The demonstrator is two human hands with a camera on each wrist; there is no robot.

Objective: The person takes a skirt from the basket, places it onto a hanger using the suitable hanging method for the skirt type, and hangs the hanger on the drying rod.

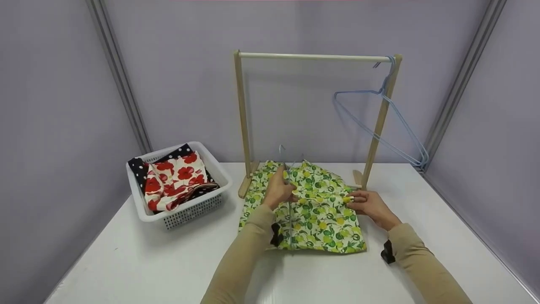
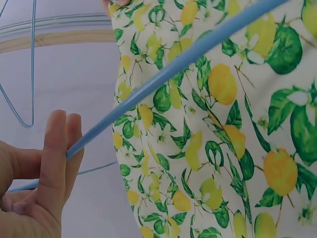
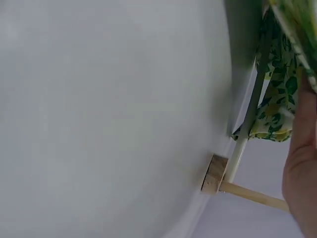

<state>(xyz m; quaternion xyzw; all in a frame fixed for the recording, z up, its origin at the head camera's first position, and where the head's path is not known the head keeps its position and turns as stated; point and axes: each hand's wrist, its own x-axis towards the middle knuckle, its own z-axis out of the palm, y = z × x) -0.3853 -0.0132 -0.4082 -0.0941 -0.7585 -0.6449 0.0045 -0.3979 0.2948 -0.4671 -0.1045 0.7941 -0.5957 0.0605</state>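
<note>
A white garment printed with yellow lemons and green leaves (image 1: 322, 223) hangs spread out in front of the rack in the head view. My left hand (image 1: 277, 189) grips a blue wire hanger (image 2: 163, 74), whose straight bar runs between the fingers in the left wrist view and crosses in front of the cloth. The hanger's hook (image 1: 282, 148) shows above that hand. At the garment's right edge, my right hand (image 1: 373, 207) pinches the fabric between thumb and fingers. The right wrist view shows this hand (image 3: 302, 158) only partly, beside the printed cloth (image 3: 280, 94).
A wooden rack with a white rail (image 1: 312, 56) stands at the back of the white table (image 1: 126, 270). Blue hangers (image 1: 358, 121) hang at its right end. On the left sits a white basket (image 1: 223, 181) holding red-flowered cloth (image 1: 177, 177) and black polka-dot cloth (image 1: 137, 166).
</note>
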